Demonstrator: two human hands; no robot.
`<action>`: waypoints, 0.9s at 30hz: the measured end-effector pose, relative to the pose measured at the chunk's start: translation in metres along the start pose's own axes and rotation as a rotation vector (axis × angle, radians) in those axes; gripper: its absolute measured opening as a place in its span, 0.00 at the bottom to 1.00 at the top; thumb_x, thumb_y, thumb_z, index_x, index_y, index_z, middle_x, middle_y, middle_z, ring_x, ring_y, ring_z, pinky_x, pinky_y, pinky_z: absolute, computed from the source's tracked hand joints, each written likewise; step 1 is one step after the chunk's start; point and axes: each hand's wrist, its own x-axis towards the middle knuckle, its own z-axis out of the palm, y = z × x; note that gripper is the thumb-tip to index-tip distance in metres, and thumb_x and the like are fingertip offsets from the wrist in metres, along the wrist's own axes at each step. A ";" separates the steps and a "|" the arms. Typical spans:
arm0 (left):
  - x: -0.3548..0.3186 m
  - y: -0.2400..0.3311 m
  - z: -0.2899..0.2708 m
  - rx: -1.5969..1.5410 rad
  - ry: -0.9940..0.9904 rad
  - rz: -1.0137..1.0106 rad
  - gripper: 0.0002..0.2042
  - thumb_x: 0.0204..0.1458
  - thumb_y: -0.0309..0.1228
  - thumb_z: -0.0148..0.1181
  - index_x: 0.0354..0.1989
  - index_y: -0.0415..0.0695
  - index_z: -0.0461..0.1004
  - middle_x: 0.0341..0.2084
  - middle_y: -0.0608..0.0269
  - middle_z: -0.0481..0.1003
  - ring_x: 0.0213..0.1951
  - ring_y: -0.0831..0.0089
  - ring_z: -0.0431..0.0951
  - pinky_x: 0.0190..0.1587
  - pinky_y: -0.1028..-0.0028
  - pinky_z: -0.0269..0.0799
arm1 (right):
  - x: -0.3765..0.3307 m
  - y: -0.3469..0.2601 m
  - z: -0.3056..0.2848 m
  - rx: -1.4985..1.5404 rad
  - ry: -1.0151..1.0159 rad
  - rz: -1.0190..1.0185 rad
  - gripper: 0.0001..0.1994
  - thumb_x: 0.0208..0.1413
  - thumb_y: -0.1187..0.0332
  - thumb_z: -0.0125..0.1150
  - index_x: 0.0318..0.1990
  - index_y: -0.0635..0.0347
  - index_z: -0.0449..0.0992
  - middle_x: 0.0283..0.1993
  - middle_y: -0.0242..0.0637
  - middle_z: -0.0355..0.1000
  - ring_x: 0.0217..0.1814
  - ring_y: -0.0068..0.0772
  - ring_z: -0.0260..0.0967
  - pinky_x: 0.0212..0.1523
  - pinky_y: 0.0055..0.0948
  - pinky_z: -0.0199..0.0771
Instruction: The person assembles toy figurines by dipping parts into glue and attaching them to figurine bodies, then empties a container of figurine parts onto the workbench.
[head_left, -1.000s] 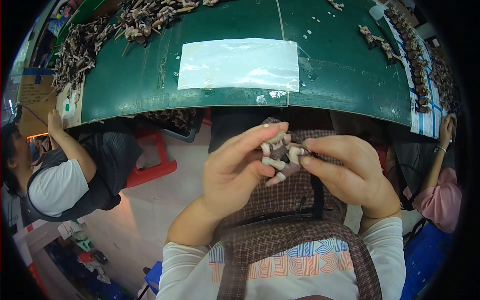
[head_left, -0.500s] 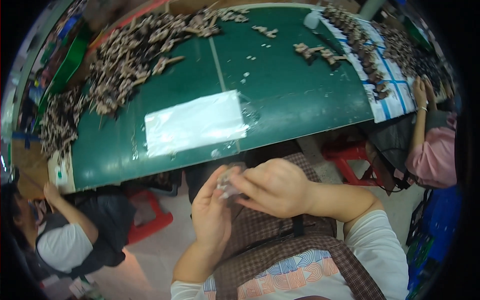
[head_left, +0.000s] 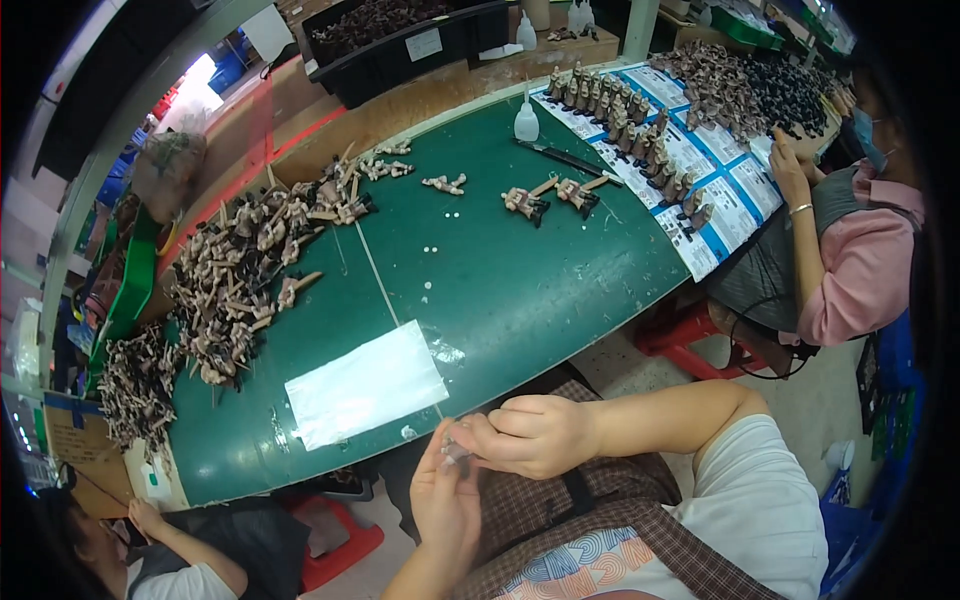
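Just off the near edge of the green table (head_left: 520,330), both my hands meet in front of my checked apron. Between the fingers of my left hand (head_left: 446,490) is a small pale, partly see-through thing (head_left: 455,452), perhaps a bit of plastic bag; fingers cover most of it. My right hand (head_left: 535,437) pinches at the same thing from the right side. A white sheet (head_left: 368,388) lies flat on the table beyond my hands. Further off rest two figures (head_left: 525,203) with wooden sticks, a lone pale figure (head_left: 444,184), and several tiny white bits (head_left: 428,286).
Figures with sticks are heaped (head_left: 240,260) at left. At far right, rows of figures (head_left: 640,130) stand on printed sheets, near a white squeeze bottle (head_left: 526,120) and a dark slim tool (head_left: 570,160). Co-workers sit at both sides, one in a pink sleeve (head_left: 860,275). A black bin (head_left: 410,50) stands behind.
The view has tilted up, showing more of the table's far side. Both hands stay together around the small pale thing, with the fingers slightly shifted.
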 end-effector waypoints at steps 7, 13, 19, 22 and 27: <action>0.017 0.001 0.017 -0.005 -0.011 -0.011 0.22 0.61 0.23 0.50 0.64 0.30 0.59 0.57 0.49 0.69 0.56 0.62 0.72 0.60 0.65 0.70 | -0.004 0.019 -0.004 0.012 0.051 0.001 0.21 0.42 0.67 0.56 0.43 0.75 0.75 0.40 0.38 0.67 0.37 0.28 0.66 0.33 0.24 0.68; 0.029 0.006 0.019 0.011 -0.049 0.054 0.21 0.62 0.28 0.52 0.61 0.30 0.61 0.55 0.47 0.69 0.55 0.62 0.74 0.58 0.65 0.73 | 0.024 0.060 -0.036 0.164 -0.099 0.111 0.25 0.48 0.50 0.65 0.50 0.56 0.78 0.40 0.30 0.72 0.36 0.30 0.73 0.41 0.31 0.75; 0.023 0.019 0.014 0.086 -0.111 0.191 0.26 0.58 0.28 0.59 0.62 0.30 0.61 0.57 0.39 0.68 0.57 0.48 0.72 0.62 0.54 0.66 | 0.037 0.303 -0.082 -0.409 0.129 0.781 0.13 0.59 0.58 0.54 0.40 0.56 0.80 0.43 0.38 0.74 0.47 0.45 0.74 0.47 0.41 0.73; 0.032 0.012 0.014 0.122 -0.152 0.099 0.25 0.58 0.27 0.59 0.62 0.31 0.62 0.58 0.39 0.67 0.58 0.49 0.71 0.62 0.55 0.66 | 0.002 0.427 -0.079 -0.363 -0.166 0.898 0.13 0.58 0.66 0.57 0.48 0.61 0.78 0.47 0.43 0.75 0.40 0.39 0.76 0.42 0.33 0.75; 0.032 0.014 0.003 0.161 -0.171 0.070 0.23 0.59 0.22 0.54 0.64 0.32 0.61 0.60 0.41 0.65 0.60 0.52 0.70 0.63 0.57 0.65 | 0.008 0.468 -0.034 0.047 0.082 1.230 0.24 0.63 0.66 0.53 0.66 0.55 0.62 0.40 0.47 0.77 0.24 0.31 0.77 0.22 0.28 0.77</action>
